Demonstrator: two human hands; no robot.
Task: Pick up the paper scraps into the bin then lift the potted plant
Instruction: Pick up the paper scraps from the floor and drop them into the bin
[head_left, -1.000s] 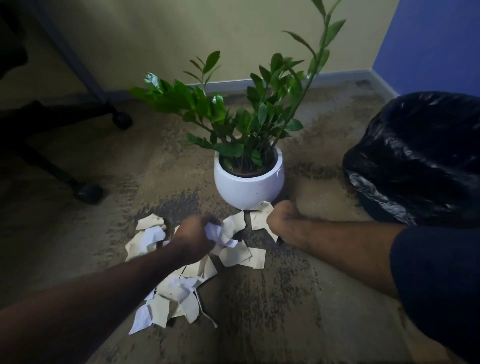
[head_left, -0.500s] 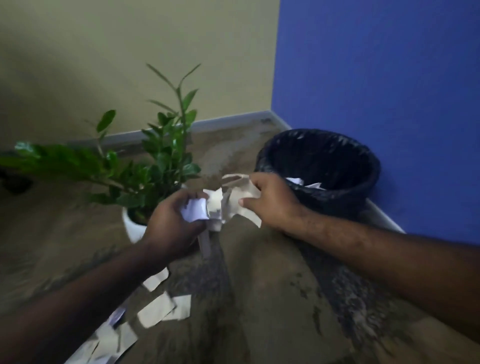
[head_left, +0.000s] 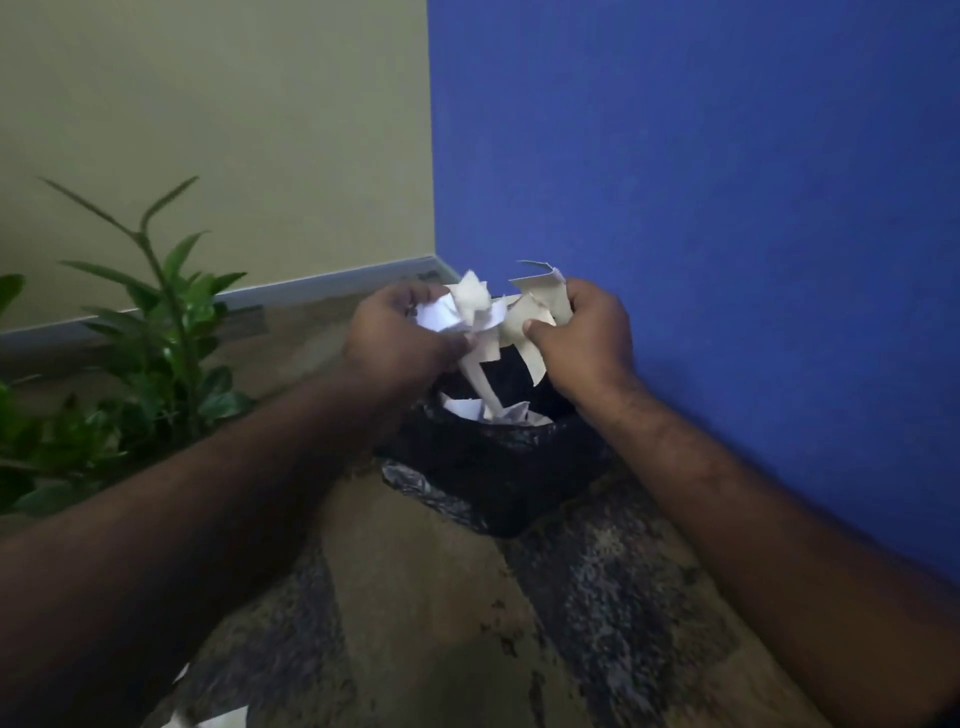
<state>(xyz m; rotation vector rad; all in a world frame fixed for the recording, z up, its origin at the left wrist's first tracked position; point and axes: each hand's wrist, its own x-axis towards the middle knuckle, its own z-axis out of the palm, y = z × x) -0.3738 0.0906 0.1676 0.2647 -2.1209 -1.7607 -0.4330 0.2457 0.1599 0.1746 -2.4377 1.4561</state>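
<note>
Head view. A bundle of paper scraps (head_left: 483, 317) is held between two hands directly above the mouth of the bin (head_left: 498, 462), which is lined with a black bag and taken here as the landmark. The left hand (head_left: 400, 338) is seen above the bin's left rim, fingers curled round white, crumpled scraps, the thumb pressed against their underside. The right hand (head_left: 582, 338) is seen above the bin's right rim, with beige scraps pinched between thumb and curled fingers; torn strips are shown hanging from both grips down towards the bin's opening. Further white scraps in the bin (head_left: 488, 408) are visible below the held bundle. The potted plant (head_left: 156, 332) is placed to the left of the bin, well apart from both hands; only its green leaves are shown, the pot being out of view. A few loose scraps on the floor (head_left: 223, 719) are seen nearer the camera than the bin, at the lower frame edge. Behind the bin, a blue wall (head_left: 727, 208) is met by a beige wall (head_left: 208, 130).
</note>
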